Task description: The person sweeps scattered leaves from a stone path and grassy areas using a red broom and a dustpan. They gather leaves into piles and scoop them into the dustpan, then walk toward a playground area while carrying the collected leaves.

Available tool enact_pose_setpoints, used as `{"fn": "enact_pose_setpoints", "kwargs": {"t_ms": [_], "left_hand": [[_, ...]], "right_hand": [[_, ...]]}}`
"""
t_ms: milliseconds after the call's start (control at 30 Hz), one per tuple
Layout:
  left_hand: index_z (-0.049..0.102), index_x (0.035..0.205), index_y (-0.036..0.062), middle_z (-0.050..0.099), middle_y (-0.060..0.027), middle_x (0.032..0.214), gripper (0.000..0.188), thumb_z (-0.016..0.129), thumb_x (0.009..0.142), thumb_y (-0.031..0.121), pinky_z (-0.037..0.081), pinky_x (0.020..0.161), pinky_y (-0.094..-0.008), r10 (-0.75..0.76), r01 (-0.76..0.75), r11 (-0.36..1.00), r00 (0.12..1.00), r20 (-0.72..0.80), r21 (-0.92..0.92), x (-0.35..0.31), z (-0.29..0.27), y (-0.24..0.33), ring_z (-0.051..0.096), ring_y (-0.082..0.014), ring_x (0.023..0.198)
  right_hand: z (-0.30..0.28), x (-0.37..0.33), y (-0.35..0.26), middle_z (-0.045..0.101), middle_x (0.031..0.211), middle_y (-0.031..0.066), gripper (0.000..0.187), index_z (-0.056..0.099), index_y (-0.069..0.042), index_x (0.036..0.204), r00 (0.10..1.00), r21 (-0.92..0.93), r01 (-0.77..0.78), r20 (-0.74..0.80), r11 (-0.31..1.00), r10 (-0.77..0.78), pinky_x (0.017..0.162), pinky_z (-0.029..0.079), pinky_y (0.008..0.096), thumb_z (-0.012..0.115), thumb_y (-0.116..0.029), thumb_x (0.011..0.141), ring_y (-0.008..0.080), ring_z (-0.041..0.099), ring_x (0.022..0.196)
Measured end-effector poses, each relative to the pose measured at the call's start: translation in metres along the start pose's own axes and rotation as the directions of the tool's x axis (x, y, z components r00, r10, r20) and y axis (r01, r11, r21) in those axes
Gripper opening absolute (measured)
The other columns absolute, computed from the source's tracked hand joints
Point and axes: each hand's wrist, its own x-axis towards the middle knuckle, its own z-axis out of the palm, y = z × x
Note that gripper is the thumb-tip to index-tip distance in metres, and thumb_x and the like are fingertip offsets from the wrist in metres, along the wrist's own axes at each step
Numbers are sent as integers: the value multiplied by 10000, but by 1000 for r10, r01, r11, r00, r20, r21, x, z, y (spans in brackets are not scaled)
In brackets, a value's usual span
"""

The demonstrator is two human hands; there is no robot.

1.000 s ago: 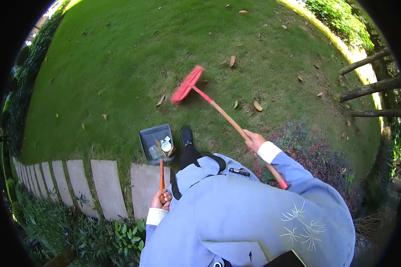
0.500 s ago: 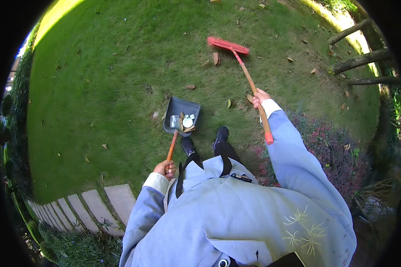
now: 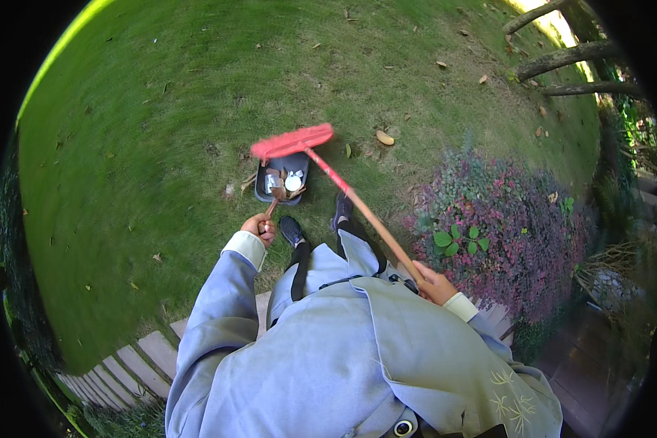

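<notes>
My right hand [image 3: 435, 282] is closed round the wooden handle of a broom [image 3: 369, 213] with a red head. That head lies across the far edge of a grey dustpan [image 3: 260, 191] on the grass. My left hand [image 3: 260, 228] grips the dustpan's short handle. In the pan lie a round white lid-like piece [image 3: 293, 183], a clear plastic piece [image 3: 272, 182] and several brown dry leaves [image 3: 297, 193]. Part of the pan's far side is hidden by the broom head.
A dry leaf [image 3: 385, 138] lies on the lawn [image 3: 160, 146] right of the broom head. To the right grows a reddish-purple shrub [image 3: 504, 226]. Wooden poles [image 3: 568, 60] lean at the far right. Pale stone slabs [image 3: 153, 354] run behind on the left.
The broom has swung left and nearer, its head now over the dustpan's far edge. My right hand has drawn back toward my body. Several leaves near the head's earlier place are no longer seen there.
</notes>
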Motion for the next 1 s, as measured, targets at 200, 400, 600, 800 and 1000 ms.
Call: {"fn": "enact_pose_setpoints", "kwargs": {"t_ms": [200,400,600,800,1000], "left_hand": [[355,718,99,351,7,509,132,476,769,115,174,304,-218,6,-3,990,1000,-21,144,-46,-66,-40,314,-87,382],[380,809,83,386,-20,540,139,501,741,92,176,291,-209,124,-121,989,992,-30,84,-124,-144,-93,337,-102,386],[356,803,90,385,-22,555,152,490,734,74,189,294,-204,115,-116,993,987,-109,-3,-154,-199,-128,337,-106,394],[333,763,99,389,-19,544,156,478,716,65,208,302,-216,89,-119,980,978,-187,-157,-116,-221,-124,354,-114,406],[324,607,128,341,23,488,222,492,751,144,169,304,-217,161,-195,971,960,-229,-137,-104,-207,-109,310,-91,382]], "right_hand": [[-57,63,-9,379,564,6,524,180,-290,1321,969,418,1,-225,909,103,321,282,227,378,-143,858,77,313,381],[-48,80,-12,367,548,-8,450,242,-360,1256,973,659,-146,-37,738,226,333,301,210,395,-184,872,61,334,399],[16,13,-41,361,595,-18,492,218,-309,1300,867,588,-406,489,699,91,324,260,175,413,-180,866,26,295,403],[92,61,-90,366,588,-4,531,179,-264,1324,942,40,-131,316,991,112,328,270,188,391,-131,856,38,298,404],[111,58,-96,344,571,-28,557,152,-263,1333,872,-66,-317,371,946,319,330,263,191,412,-143,856,43,285,400]]}}
